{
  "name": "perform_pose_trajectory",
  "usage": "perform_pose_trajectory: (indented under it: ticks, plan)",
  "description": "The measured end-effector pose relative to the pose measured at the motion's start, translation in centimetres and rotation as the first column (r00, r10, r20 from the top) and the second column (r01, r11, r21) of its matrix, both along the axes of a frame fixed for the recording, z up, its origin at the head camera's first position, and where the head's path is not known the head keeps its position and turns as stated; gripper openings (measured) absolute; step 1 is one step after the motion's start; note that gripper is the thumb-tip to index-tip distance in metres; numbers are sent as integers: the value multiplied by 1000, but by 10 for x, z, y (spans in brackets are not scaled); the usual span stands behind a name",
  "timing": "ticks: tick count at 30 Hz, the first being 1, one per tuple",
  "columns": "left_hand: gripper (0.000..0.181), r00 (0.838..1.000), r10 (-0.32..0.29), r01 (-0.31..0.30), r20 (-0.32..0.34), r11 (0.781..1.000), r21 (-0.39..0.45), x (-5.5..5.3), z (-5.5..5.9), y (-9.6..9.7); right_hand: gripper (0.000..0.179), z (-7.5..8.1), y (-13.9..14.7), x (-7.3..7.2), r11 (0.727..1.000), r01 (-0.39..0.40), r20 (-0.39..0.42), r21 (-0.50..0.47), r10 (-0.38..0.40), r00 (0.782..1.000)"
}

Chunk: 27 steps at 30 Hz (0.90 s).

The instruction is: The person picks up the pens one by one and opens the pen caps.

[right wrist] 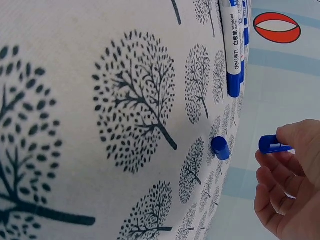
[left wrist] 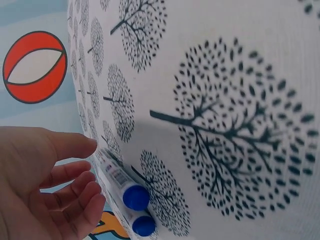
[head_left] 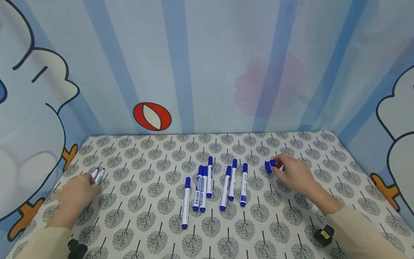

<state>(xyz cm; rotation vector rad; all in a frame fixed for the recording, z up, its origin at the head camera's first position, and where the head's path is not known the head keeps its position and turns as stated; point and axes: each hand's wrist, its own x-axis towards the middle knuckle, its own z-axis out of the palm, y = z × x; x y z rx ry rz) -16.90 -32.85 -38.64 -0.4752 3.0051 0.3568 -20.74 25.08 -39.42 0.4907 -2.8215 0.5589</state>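
My right hand (head_left: 294, 174) pinches a blue marker cap (right wrist: 270, 144) between thumb and fingertips. Just left of it, a second blue cap (head_left: 268, 167) is on the patterned cloth. At the left side my left hand (head_left: 76, 189) is beside two uncapped white markers (head_left: 98, 176), which lie side by side with dark tips pointing away. In the left wrist view, its thumb and loosely bent fingers are spread apart, and the blue ends of the markers (left wrist: 122, 187) show past the fingertips, lying on the cloth.
Several capped blue-and-white whiteboard markers (head_left: 186, 203) lie in a loose row across the middle of the tree-print cloth (head_left: 139, 223). A striped cartoon backdrop (head_left: 216, 72) rises behind the table's far edge and at both sides.
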Motion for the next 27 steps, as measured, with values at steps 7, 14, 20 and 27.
perform_pose_trajectory:
  ticks: [7, 14, 20, 27]
  plan:
    - [26, 995, -87, 87, -46, 996, -5, 0, 0, 13, 24, -1, -1, -4, 1000, 26, 13, 3, -26, 1000]
    - [23, 976, -181, 180, -125, 984, -16, -1, -1, 31, 25, 0, -1, -8, 998, 57, 63, 2, -57, 996]
    - [23, 970, -203, 204, -134, 979, -9, -1, -1, 43, 33, -3, 2, -11, 996, 86, 118, -13, -84, 989]
    - [19, 963, -237, 241, -130, 970, 15, -2, -3, 57, 33, -8, 7, -15, 996, 91, 141, -17, -87, 986]
